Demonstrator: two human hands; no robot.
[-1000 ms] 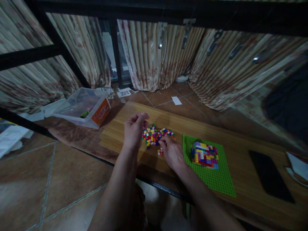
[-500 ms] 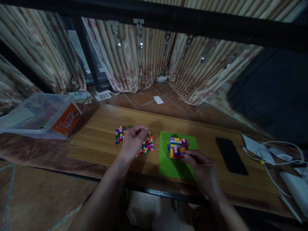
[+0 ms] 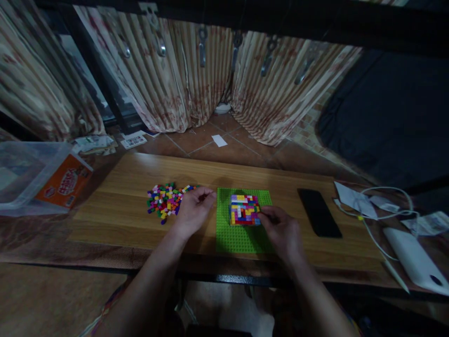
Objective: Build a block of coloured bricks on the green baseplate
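A block structure of small multicoloured building bricks [image 3: 244, 210] stands on a green studded baseplate [image 3: 233, 241]. My right hand [image 3: 284, 234] is at its right side, thumb and fingers pinched together against the structure's edge. Whatever is between those fingertips is too small to make out. My left hand [image 3: 192, 210] hovers by the plate's left edge with its thumb and forefinger pressed together; any brick in that pinch cannot be made out. Loose coloured bricks [image 3: 163, 199] lie in a pile to the left, partly covered by this hand.
A black phone-like slab [image 3: 319, 213] lies on the wooden board [image 3: 115, 210] to the right. Beyond it are a white cable [image 3: 389, 189] and a white power-bank-like device [image 3: 416, 260]. A clear plastic box [image 3: 28, 173] with an orange label stands at left.
The view has shifted, sliding the scene leftward. My left hand has moved right, off the loose pile towards the baseplate. My right hand stays at the structure's right side.
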